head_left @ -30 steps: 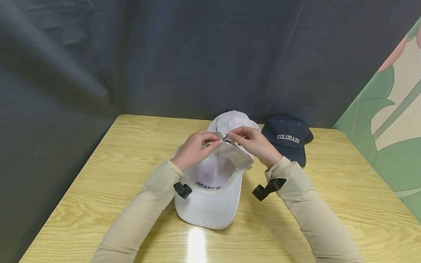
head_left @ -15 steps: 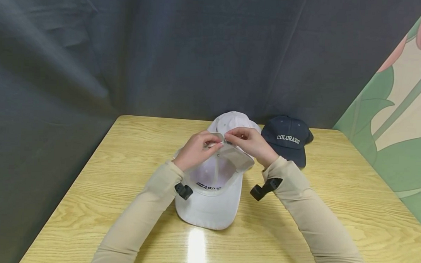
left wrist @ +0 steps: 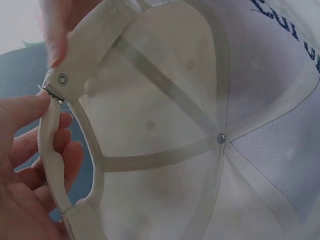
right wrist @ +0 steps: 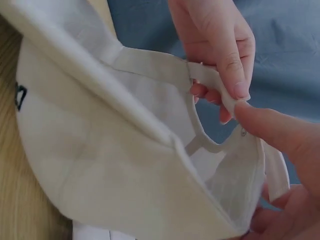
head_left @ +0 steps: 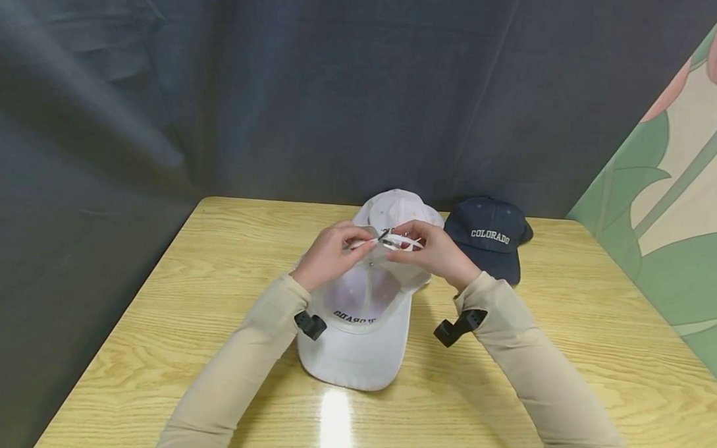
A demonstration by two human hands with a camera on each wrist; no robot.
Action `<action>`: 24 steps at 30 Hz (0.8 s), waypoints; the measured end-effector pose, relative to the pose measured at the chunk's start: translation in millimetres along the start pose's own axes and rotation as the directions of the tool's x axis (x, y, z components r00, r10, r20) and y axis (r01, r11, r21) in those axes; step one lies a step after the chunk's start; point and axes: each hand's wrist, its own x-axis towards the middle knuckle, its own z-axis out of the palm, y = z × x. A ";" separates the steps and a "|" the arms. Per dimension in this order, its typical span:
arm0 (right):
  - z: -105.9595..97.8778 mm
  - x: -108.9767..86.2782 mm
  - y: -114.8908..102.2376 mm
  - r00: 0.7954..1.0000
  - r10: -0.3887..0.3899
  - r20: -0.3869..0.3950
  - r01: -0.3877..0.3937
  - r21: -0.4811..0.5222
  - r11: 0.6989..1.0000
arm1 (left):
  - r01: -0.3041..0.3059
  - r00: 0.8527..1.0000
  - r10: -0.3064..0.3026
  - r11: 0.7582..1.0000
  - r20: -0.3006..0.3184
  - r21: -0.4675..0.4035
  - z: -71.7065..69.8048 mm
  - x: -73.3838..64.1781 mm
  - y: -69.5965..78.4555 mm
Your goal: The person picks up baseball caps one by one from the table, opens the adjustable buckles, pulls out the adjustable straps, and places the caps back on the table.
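Note:
A white baseball cap (head_left: 354,356) has its brim toward me and its hollow inside facing up, with dark lettering showing through at the front. At its back opening, my left hand (head_left: 332,253) pinches the white adjustment strap (left wrist: 50,137) between thumb and fingers, right beside a small metal buckle (left wrist: 55,94). Opposite it, my right hand (head_left: 437,256) holds the strap's other side, thumb and forefinger spread around it. The loose strap end (right wrist: 276,172) sticks out beyond the cap's edge, by the right fingers. A snap-like metal eyelet (left wrist: 62,79) sits close to the buckle.
Behind the hands stands another white cap (head_left: 397,204). A navy cap (head_left: 488,222) with COLORADO lettering is to its right. The wooden table (head_left: 213,298) ends at a dark curtain (head_left: 339,98), and a flower-patterned panel (head_left: 684,229) rises on the right.
My right fingers have shifted slightly right and spread apart, so a loop of white strap now shows between them. The left hand keeps its pinch in nearly the same spot.

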 end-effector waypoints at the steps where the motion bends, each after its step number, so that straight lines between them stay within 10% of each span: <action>1: 0.3 -0.5 0.9 1.000 0.002 0.002 -0.002 -0.006 1.000 | -0.001 1.000 0.001 1.000 -0.006 0.002 -0.2 -0.2 -0.4; 24: -11.0 -4.7 9.2 0.998 0.007 -0.060 -0.010 -0.062 0.998 | 0.044 0.995 -0.046 0.999 -0.085 -0.030 -15.5 -2.6 -11.5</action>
